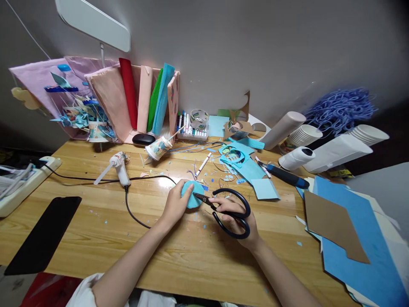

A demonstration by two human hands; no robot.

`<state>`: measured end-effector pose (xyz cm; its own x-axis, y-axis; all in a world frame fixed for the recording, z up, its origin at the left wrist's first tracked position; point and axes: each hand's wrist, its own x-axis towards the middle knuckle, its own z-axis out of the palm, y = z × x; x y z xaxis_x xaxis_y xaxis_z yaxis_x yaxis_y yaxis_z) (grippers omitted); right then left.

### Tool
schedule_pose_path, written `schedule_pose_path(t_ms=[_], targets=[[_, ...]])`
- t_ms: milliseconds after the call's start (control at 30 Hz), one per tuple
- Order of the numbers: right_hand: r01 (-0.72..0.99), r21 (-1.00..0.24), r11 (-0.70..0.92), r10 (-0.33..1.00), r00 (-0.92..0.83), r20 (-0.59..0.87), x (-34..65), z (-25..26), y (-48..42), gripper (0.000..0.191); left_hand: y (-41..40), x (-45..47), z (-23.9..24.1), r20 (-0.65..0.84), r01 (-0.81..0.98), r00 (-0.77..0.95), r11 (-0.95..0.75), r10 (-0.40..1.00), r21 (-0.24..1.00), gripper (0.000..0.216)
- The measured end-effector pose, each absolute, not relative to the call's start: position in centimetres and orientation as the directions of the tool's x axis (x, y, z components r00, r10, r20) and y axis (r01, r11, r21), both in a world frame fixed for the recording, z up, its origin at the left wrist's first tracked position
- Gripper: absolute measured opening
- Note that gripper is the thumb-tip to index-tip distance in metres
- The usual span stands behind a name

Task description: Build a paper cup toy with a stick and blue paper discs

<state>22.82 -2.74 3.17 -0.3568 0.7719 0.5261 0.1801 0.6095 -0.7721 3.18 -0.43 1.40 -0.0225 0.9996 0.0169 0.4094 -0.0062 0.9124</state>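
A round light-blue disc [193,200], of felt or paper, is pinched in my left hand [177,200], thumb on top and fingers beneath. My right hand [247,219] grips black-handled scissors [232,233] by their large loops. Their dark blades point left, and the tip meets the disc's face near its middle; whether it pierces the disc I cannot tell. Just beyond the disc lies a white marker [203,165]. Light-blue cut scraps [246,164] and small blue snippets are strewn behind the scissors.
A white glue gun [120,168] and its black cord occupy the left side, near a black flat panel [44,234]. A decorated paper cup [158,148] lies tipped at the back. Blue sheets [358,221] and cardboard [332,224] pile up at right, below a black-handled cutter [284,174].
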Motion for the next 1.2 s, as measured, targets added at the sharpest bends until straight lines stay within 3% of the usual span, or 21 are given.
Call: schedule_pose_path(t_ms=[200,333,467,600,700,767,900,1200], targets=[[0.205,-0.750,0.629,0.758,-0.375,0.533,23.3,2.8,-2.4,0.013,-0.4,3.0,1.1,0.019,0.416,-0.011,-0.013,1.000,0.909,0.023],[0.159,-0.682,0.714,0.671,-0.437,0.599,23.6,3.3,-2.6,0.015,0.1,2.4,0.8,0.051,0.408,-0.152,0.016,0.987,0.913,0.024],[0.182,-0.685,0.705,0.708,-0.245,0.663,23.9,3.4,-2.5,0.016,0.5,2.1,0.8,0.062,0.310,-0.255,0.021,0.965,0.951,0.025],[0.210,-0.741,0.638,0.764,-0.053,0.643,24.2,3.0,-2.1,0.015,0.4,2.5,0.7,-0.015,0.106,-0.178,0.034,0.984,0.994,0.025],[0.323,-0.695,0.643,0.760,-0.154,0.632,24.5,2.8,-1.7,0.024,0.2,2.9,0.7,-0.097,-0.044,-0.105,0.093,0.990,0.995,0.026],[0.441,-0.601,0.666,0.740,-0.292,0.606,24.7,2.7,-1.6,0.031,0.1,3.1,0.9,-0.114,-0.085,-0.085,0.107,0.990,0.991,0.026],[0.567,-0.417,0.710,0.697,-0.480,0.533,24.8,2.6,-1.2,0.039,-0.1,3.2,1.4,-0.077,-0.030,-0.053,0.076,0.996,0.997,0.021],[0.632,-0.256,0.731,0.680,-0.644,0.351,25.2,1.7,-0.1,0.032,-0.2,3.1,1.8,0.104,0.075,-0.031,-0.102,0.994,0.992,0.008]])
